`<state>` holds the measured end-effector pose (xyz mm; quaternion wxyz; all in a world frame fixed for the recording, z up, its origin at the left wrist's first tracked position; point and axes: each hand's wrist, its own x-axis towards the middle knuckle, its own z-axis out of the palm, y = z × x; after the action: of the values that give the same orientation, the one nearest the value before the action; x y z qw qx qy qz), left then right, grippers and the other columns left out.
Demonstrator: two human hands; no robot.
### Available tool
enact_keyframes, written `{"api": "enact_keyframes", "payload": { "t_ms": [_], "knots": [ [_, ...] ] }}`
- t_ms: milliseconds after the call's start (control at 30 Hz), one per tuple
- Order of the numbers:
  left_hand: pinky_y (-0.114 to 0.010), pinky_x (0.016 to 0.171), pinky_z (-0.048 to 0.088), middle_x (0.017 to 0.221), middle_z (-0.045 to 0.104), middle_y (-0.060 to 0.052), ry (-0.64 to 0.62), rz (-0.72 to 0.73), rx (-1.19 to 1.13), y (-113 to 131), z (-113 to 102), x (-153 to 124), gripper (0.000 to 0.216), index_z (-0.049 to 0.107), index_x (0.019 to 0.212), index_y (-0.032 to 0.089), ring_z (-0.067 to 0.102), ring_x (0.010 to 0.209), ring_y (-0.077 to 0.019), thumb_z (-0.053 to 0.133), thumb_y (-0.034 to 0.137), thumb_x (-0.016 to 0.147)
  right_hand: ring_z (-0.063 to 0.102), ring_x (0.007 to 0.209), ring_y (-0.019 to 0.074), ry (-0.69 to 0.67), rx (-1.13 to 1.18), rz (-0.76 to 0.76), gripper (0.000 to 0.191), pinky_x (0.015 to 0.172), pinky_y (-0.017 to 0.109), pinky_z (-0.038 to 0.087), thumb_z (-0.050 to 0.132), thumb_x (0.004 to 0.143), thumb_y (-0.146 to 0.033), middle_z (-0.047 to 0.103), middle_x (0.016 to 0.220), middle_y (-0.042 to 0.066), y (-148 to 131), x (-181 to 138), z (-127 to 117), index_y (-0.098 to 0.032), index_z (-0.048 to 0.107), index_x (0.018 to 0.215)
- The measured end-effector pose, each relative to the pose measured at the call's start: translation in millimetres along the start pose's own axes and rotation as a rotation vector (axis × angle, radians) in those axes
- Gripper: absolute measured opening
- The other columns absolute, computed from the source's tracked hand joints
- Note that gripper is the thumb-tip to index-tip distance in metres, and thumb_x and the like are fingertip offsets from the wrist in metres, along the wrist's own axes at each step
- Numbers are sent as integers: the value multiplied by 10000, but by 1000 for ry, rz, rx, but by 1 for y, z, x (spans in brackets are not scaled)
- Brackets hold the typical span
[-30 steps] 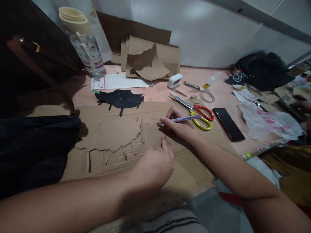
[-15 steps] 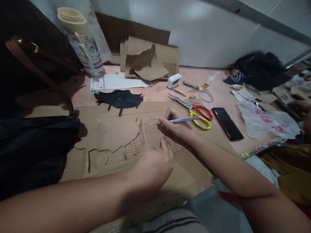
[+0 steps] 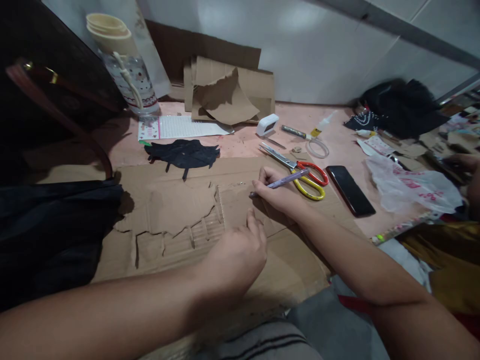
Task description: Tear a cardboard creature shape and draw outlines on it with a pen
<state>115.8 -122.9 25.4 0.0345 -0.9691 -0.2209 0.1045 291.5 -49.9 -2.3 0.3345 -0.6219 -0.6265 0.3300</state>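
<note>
A purple pen [image 3: 287,178] is gripped in my right hand [image 3: 273,192], its tip low over the sheet of brown cardboard [image 3: 236,205]. My left hand [image 3: 238,255] lies on the same cardboard just nearer to me, fingers stretched forward and nothing held; its thumb side is partly hidden. To the left, the cardboard has a torn, jagged opening that bares ridged corrugation [image 3: 197,232]. A black spiky cutout [image 3: 183,153] lies at the sheet's far edge. Scissors [image 3: 309,180] with red and yellow handles rest just beyond my right hand.
A phone [image 3: 350,191] and a crumpled plastic bag [image 3: 416,187] lie at the right. Behind are a water bottle [image 3: 127,75], folded cardboard [image 3: 258,85], a small white device [image 3: 267,125] and a marker [image 3: 294,131]. Black fabric [image 3: 56,230] covers the left side. Another person's hand [image 3: 463,162] shows at far right.
My right hand has shifted the pen tip slightly right and toward me, and the pen is tilted more steeply. My left hand has stayed nearly still.
</note>
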Motion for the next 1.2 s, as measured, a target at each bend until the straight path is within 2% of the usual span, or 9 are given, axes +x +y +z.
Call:
{"api": "enact_keyframes", "payload": {
  "t_ms": [367, 600, 700, 800, 900, 1000, 1200],
  "knots": [
    [-322, 498, 569, 1422, 480, -430, 63, -14, 0, 2, 7, 0, 578, 516, 1440, -84, 729, 656, -253, 508, 120, 900, 444, 567, 135, -18, -66, 40, 275, 547, 276, 319, 598, 814, -259, 458, 581, -50, -9, -5, -7, -242, 387, 639],
    [-305, 490, 555, 1409, 503, -427, 97, -33, -10, 3, 8, -1, 563, 542, 1424, -74, 719, 643, -240, 537, 120, 895, 450, 548, 138, -33, -39, 28, 295, 538, 280, 310, 624, 810, -236, 461, 570, -45, -4, -7, -7, -241, 396, 623],
    [-306, 489, 553, 1414, 495, -426, 110, -39, -14, 4, 9, -2, 567, 539, 1428, -71, 719, 643, -241, 545, 117, 893, 451, 515, 122, -32, 81, 13, 312, 522, 265, 324, 659, 824, -282, 472, 557, -56, 0, -6, -8, -241, 409, 642],
    [-312, 502, 563, 1409, 490, -431, 82, -28, -9, 3, 8, -2, 556, 538, 1430, -69, 732, 666, -254, 534, 127, 910, 390, 432, 97, 57, 288, -5, 351, 479, 247, 307, 663, 865, -424, 453, 479, -89, 3, -4, -11, -252, 407, 698],
    [-309, 500, 565, 1412, 475, -433, 61, -39, -4, 2, 8, -1, 532, 551, 1424, -59, 741, 673, -260, 519, 120, 923, 384, 402, 91, 115, 378, -3, 356, 442, 238, 274, 661, 871, -515, 517, 464, -86, 1, -3, -15, -255, 442, 764],
    [-326, 506, 573, 1401, 471, -440, 63, -42, 9, 2, 9, 1, 520, 554, 1422, -58, 744, 676, -273, 520, 135, 941, 429, 422, 92, 95, 358, 16, 322, 437, 235, 278, 700, 860, -454, 580, 505, -64, -4, -7, -15, -248, 467, 778],
    [-321, 491, 568, 1357, 518, -441, 78, -54, 30, 5, 15, 5, 502, 575, 1406, -49, 736, 645, -267, 577, 169, 954, 427, 482, 90, 145, 289, -23, 351, 487, 243, 320, 732, 845, -379, 484, 529, -74, -4, -13, -17, -236, 451, 689]
  ]
}}
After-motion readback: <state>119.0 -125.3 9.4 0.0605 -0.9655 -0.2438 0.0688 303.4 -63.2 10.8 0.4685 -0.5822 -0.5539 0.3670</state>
